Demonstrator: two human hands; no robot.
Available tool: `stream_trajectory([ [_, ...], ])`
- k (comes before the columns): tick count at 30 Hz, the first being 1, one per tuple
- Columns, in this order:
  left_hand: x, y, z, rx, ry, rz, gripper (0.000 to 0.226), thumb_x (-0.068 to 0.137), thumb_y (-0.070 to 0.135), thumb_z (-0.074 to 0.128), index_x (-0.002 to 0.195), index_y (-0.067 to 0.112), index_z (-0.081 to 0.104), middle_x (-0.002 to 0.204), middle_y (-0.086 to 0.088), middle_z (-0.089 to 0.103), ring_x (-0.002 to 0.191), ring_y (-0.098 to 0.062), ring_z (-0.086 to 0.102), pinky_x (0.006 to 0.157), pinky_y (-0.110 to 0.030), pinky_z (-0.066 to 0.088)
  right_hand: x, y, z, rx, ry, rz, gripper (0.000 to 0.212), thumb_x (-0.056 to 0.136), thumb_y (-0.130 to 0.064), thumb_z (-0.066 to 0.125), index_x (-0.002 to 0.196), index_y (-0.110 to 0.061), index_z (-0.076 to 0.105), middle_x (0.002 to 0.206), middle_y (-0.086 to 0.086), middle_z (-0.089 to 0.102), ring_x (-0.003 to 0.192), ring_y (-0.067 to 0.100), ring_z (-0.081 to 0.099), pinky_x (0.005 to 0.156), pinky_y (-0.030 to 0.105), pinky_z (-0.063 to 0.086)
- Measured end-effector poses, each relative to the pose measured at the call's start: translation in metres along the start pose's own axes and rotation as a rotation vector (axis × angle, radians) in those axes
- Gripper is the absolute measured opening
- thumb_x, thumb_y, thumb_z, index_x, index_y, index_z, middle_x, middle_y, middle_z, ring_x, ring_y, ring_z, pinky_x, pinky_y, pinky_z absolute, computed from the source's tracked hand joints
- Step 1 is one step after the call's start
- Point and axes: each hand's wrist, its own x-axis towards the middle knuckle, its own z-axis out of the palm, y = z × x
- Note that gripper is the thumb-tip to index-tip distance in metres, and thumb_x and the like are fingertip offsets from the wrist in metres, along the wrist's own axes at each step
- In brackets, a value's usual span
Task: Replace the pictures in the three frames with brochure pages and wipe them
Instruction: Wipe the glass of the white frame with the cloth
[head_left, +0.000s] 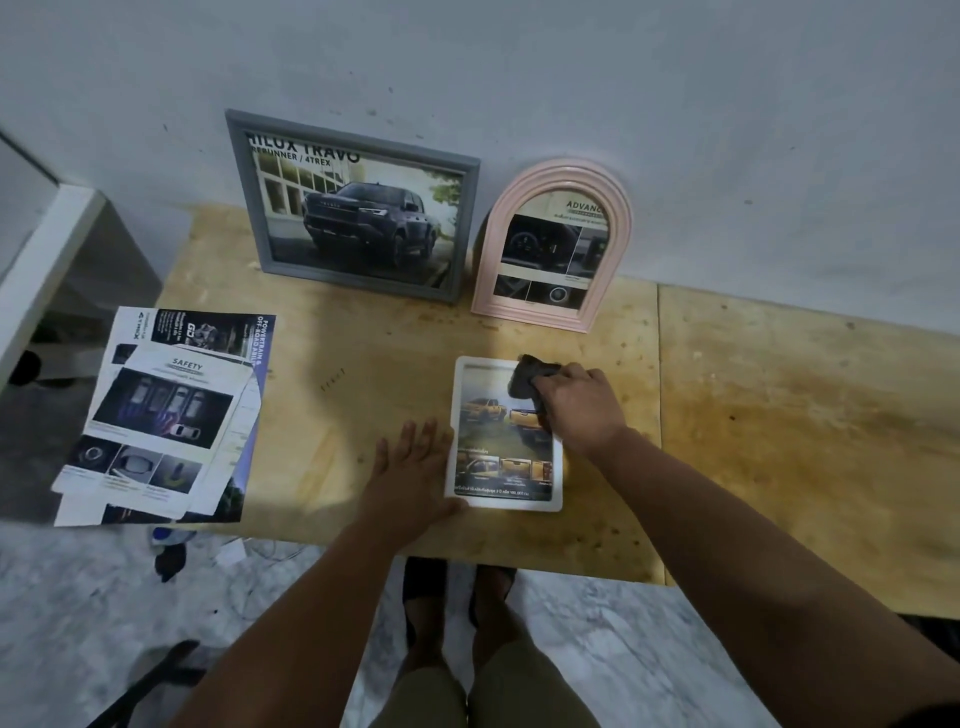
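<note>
A white rectangular frame (503, 503) lies flat on the wooden table (779, 415), with a brochure page of orange trucks inside. My right hand (584, 408) grips a dark cloth (525, 375) pressed on the frame's upper right part. My left hand (415, 467) lies flat, fingers straight, against the frame's left edge. A grey frame (353, 205) with a dark truck page leans on the wall at the back. Next to it on the right stands a pink arched frame (556, 244) with another brochure page.
Loose brochure pages (166, 415) lie stacked at the table's left end, overhanging the front edge. A white shelf unit (47, 270) stands at far left. Small objects (169, 551) lie on the marble floor below. My legs and feet show under the table edge.
</note>
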Motion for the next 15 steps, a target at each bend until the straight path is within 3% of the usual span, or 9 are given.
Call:
stream_trajectory([
  [4,0.002,0.004,-0.001,0.014,-0.022,-0.020,0.097,0.087,0.075,0.046,0.160,0.032,-0.001,0.165,0.003,-0.022,0.152,-0.025,-0.022,0.121,-0.057,-0.007,-0.022,0.001,0.002,0.034,-0.015,0.049,0.034,0.090,-0.025,0.061,0.124,-0.022,0.062,0.114,0.003,0.073,0.111,0.029,0.055,0.085,0.041,0.040],
  [8,0.002,0.005,0.000,-0.003,-0.018,-0.032,0.102,0.085,0.075,0.048,0.159,0.031,-0.006,0.166,0.002,-0.020,0.152,-0.026,-0.021,0.121,-0.058,-0.006,-0.050,-0.015,0.022,0.198,0.063,0.042,0.029,0.090,-0.023,0.059,0.117,-0.021,0.070,0.106,0.005,0.075,0.104,0.030,0.061,0.079,0.041,0.048],
  [12,0.000,0.007,-0.002,0.010,-0.019,-0.038,0.102,0.086,0.073,0.048,0.157,0.035,-0.014,0.167,0.001,-0.019,0.153,-0.029,-0.019,0.120,-0.060,-0.005,-0.069,-0.046,0.032,0.275,0.135,0.046,0.026,0.084,-0.017,0.057,0.106,-0.024,0.071,0.090,0.003,0.073,0.084,0.027,0.066,0.073,0.036,0.044],
  [15,0.000,0.009,-0.003,0.035,-0.021,-0.042,0.099,0.088,0.072,0.048,0.157,0.036,-0.013,0.166,0.000,-0.020,0.153,-0.029,-0.019,0.120,-0.060,-0.004,-0.091,-0.078,0.041,0.425,0.197,0.053,0.030,0.087,-0.015,0.058,0.114,-0.020,0.072,0.095,0.004,0.075,0.085,0.025,0.069,0.072,0.034,0.051],
])
